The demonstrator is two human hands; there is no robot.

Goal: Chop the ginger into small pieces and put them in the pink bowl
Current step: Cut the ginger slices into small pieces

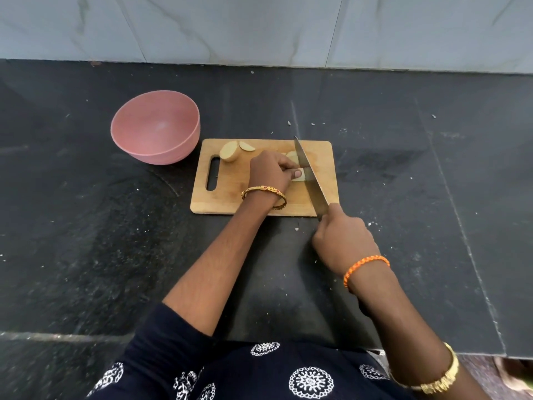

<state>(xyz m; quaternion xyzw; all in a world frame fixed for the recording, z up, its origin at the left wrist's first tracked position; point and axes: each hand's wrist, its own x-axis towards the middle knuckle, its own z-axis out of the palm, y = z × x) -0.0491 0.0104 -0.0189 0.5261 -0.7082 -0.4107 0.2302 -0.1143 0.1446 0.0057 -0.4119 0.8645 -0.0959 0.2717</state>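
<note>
**Two hands on one small piece of ginger**

Two hands, one cut coming. My left hand (269,171) is curled over a small pale ginger piece (300,176) near the middle of the cutting board (230,197), thumb and fingertips pinching it down. My right hand (341,241) is wrapped tight round the handle of the knife (310,177), just off the board's near edge.

The relation that matters: the blade runs from my right hand away and slightly leftward across the board, and the ginger lies just left of it, touching or all but touching the steel — I cannot tell whether the edge has bitten in yet. My left thumb sits right beside the blade, so as I judge it, that is the risk in the next stroke.

The held piece is mostly hidden under my fingers; its long axis looks to run left–right, crosswise to the blade, though I am not sure of it. Another pale bit (292,155) peeks out just beyond my knuckles.

Two larger ginger chunks (230,151) wait at the board's far left corner, near the handle slot. The pink bowl (155,127) stands on the dark desk (86,226) just beyond that corner, nearer my left hand, nothing visible in it.
</note>
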